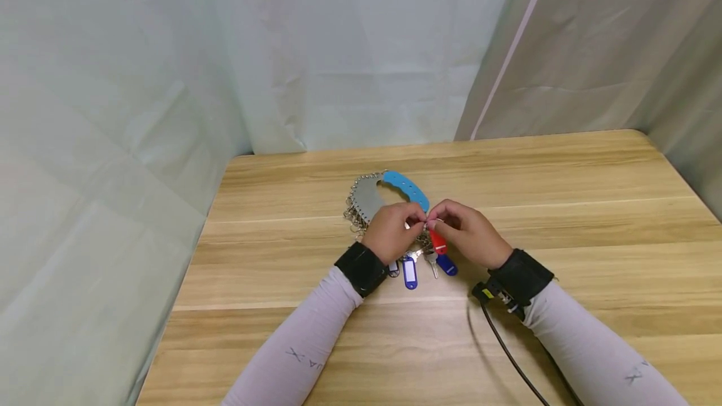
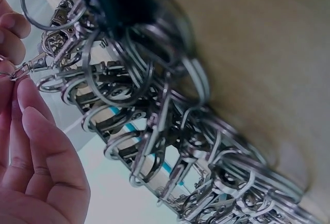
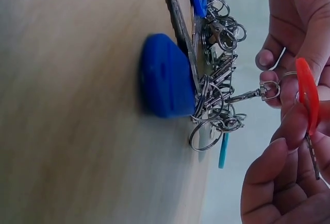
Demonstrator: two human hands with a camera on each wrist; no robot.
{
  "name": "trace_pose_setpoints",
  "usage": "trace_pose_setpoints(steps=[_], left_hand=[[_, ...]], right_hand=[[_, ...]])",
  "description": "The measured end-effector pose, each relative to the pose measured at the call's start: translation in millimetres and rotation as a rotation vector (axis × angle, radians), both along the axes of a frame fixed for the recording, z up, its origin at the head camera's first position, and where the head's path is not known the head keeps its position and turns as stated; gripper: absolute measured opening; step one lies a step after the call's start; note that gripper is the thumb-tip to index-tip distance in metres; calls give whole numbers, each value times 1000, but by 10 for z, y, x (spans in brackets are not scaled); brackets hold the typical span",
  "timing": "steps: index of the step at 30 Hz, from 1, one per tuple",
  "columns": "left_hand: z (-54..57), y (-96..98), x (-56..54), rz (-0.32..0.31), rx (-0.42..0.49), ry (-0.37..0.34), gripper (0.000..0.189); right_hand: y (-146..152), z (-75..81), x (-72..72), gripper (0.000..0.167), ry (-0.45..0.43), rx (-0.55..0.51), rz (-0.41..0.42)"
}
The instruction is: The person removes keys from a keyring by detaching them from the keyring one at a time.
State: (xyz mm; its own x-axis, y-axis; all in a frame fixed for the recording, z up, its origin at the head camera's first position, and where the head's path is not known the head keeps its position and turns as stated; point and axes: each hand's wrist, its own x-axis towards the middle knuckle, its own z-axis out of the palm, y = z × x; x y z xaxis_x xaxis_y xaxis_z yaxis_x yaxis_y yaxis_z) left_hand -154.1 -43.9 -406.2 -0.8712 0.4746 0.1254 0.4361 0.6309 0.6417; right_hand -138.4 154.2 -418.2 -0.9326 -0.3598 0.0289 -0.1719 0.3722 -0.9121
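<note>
A grey metal key-holder plate (image 1: 368, 198) with a blue grip handle (image 1: 407, 188) lies on the table, hung along its edge with many snap hooks (image 2: 154, 131) and split rings. My left hand (image 1: 395, 230) pinches the small split ring at the end of one snap hook (image 3: 245, 96), which is raised from the cluster. Close against it, my right hand (image 1: 474, 235) pinches the ring beside a red key tag (image 3: 308, 95). A key (image 3: 313, 157) hangs with the red tag. The fingertips of both hands nearly meet, and fingers partly hide the ring.
Blue key tags (image 1: 410, 272) and a silver key (image 1: 433, 263) lie on the wooden table (image 1: 271, 274) just below the hands. A black cable (image 1: 510, 356) runs from the right wrist strap (image 1: 521, 276) toward the front edge. Pale curtains (image 1: 361, 49) stand behind the table.
</note>
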Motion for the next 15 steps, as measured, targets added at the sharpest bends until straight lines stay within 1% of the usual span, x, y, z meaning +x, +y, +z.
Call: trace_pose_setpoints(steps=[9, 15], left_hand=[[7, 3, 12, -7, 4, 8, 6], [11, 11, 6, 11, 4, 9, 8]], right_hand=[[-3, 2, -15, 12, 16, 63, -37], [6, -5, -14, 12, 16, 46, -24]])
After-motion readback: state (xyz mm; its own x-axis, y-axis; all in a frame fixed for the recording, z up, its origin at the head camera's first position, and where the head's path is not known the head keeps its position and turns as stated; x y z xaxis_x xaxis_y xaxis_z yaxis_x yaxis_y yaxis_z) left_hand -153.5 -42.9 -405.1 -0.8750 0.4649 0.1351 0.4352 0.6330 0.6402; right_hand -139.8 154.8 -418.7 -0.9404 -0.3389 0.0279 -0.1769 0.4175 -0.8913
